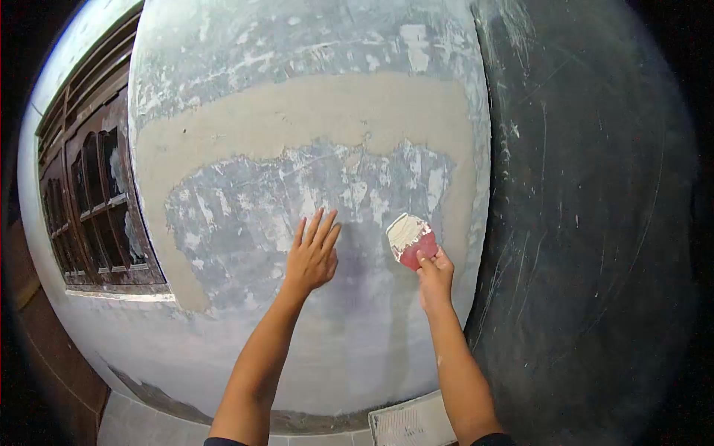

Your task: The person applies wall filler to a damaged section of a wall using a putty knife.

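Left hand [312, 256]: flat on wall [357, 349], fingers straight, holding nothing.
Right hand [435, 279]: fingers pinch red scraper [410, 239] at the wall, blade seemingly putty-coated.
Done: filler band [312, 111] across top and sides.
Left: flaky centre [297, 201] unfilled.

Rough plaster wall [297, 126]; plastic scraper [410, 239]

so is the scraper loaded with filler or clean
Loaded: pale paste covers most of the red scraper, pinched in the right hand.

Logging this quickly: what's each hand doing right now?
Left hand: open, pressed flat against the wall.
Right hand: closed, holding a red scraper.
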`<control>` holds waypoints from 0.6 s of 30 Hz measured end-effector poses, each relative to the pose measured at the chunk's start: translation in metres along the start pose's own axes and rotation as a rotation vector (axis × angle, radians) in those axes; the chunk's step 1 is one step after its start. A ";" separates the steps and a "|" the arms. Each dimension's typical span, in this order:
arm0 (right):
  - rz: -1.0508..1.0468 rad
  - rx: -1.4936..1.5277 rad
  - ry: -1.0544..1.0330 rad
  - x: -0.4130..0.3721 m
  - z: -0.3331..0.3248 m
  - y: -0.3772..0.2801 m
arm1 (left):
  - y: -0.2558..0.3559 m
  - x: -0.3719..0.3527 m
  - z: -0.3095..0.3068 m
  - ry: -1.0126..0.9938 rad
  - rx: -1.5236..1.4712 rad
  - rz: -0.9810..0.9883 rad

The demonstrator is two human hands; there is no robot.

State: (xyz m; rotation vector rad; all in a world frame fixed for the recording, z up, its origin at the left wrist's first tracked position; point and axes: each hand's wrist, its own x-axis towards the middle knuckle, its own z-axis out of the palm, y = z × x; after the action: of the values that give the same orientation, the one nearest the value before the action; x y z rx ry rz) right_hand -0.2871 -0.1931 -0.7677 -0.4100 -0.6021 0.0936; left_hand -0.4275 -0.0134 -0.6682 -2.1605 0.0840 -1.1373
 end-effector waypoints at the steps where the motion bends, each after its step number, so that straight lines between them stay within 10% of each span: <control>1: -0.051 -0.110 0.015 0.006 0.009 -0.006 | -0.006 0.010 -0.005 0.011 0.004 -0.002; 18: -0.996 -1.022 -0.064 0.087 0.126 0.004 | -0.075 0.081 0.010 0.094 -0.033 0.037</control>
State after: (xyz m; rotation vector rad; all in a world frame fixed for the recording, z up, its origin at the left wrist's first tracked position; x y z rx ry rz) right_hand -0.2865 -0.1286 -0.6291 -1.0403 -0.8329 -1.2021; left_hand -0.3883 0.0211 -0.5698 -2.1245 0.1852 -1.2237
